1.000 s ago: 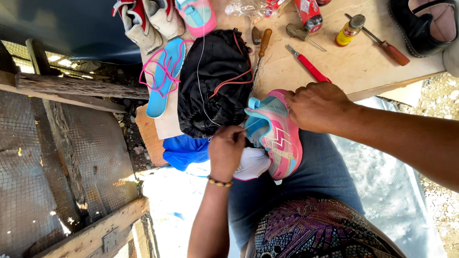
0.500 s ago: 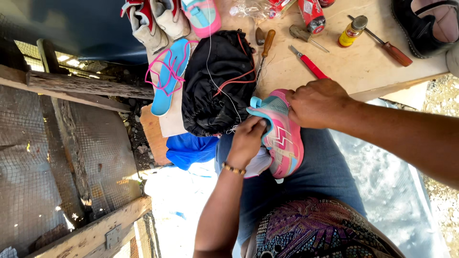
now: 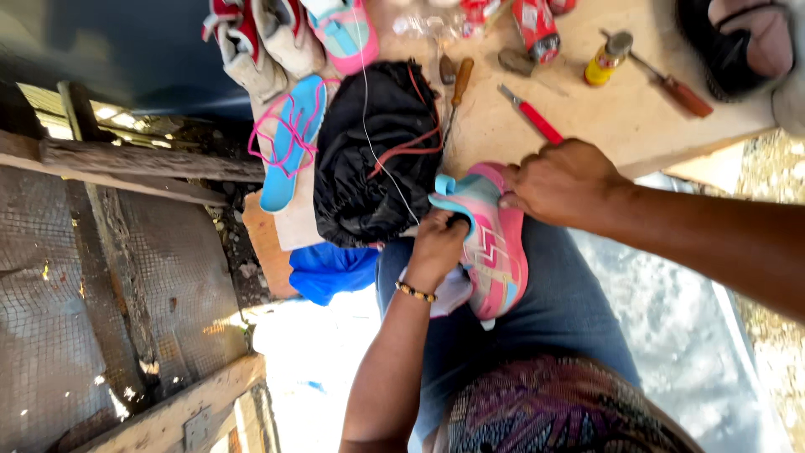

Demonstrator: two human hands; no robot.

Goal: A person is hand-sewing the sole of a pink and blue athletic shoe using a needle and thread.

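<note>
Both hands, left hand (image 3: 438,245) and right hand (image 3: 558,180), grip a pink-and-teal mesh sneaker (image 3: 490,247) beside crumpled black cloth (image 3: 373,159)

Harsh daylight — glare whitens the ground at bottom, upper left sits dark, edges slightly blurred.

Wooden bench (image 3: 637,117): black bag (image 3: 373,159), blue sandal (image 3: 289,143), red knife (image 3: 530,115), screwdriver (image 3: 671,84), yellow bottle (image 3: 605,60).

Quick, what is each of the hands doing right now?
Left hand: closed, gripping the heel end of the pink and blue shoe on the lap.
Right hand: closed on the same shoe's side, steadying it.
</note>
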